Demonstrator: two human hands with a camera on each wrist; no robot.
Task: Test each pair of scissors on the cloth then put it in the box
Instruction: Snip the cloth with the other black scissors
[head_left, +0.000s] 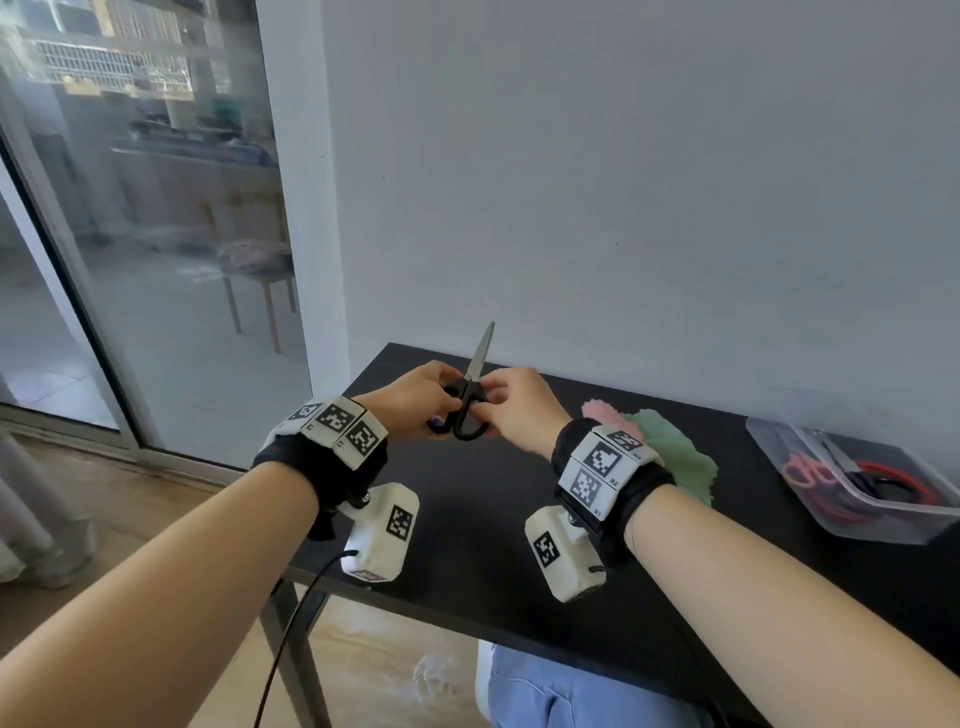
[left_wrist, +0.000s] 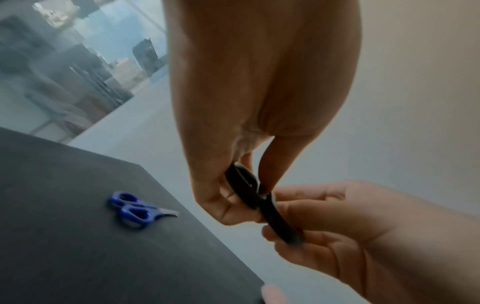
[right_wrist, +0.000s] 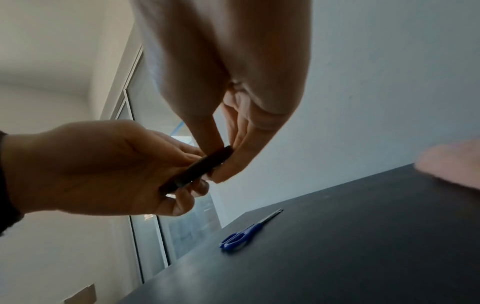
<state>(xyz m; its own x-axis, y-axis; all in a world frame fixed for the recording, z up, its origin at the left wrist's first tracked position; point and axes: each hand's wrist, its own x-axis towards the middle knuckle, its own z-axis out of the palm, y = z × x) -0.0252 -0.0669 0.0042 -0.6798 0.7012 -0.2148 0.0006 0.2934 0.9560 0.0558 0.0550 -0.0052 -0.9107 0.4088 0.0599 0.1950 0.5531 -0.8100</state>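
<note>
**Black scissors held in both hands above the table**

Setting: a black table (head_left: 467, 519) stands against a grey wall, with a glass door to its left.

Blue scissors (left_wrist: 135, 209) lie flat on the table, below and outboard of the left hand (head_left: 415, 405), untouched.

The left hand pinches one handle loop of the black scissors (head_left: 470, 400). The right hand (head_left: 524, 410) pinches the other loop. Both hands are closed on the handles. The scissors sit between the hands, clear of the table, blades shut and pointing up and away.

Handling, as judged: the tool is rigid, light and sharp at the tip. The plastic loops are the correct hold; keep the fingers off the blades. A pinch is adequate for repositioning, but cutting probably calls for the fingers through the loops.

The cloth (head_left: 670, 457) lies on the table just right of the right hand, beyond its wrist. It is soft and thin, so it will likely need steadying.

The box (head_left: 831, 514) stands well right of the right hand and holds red scissors (head_left: 810, 475).
</note>
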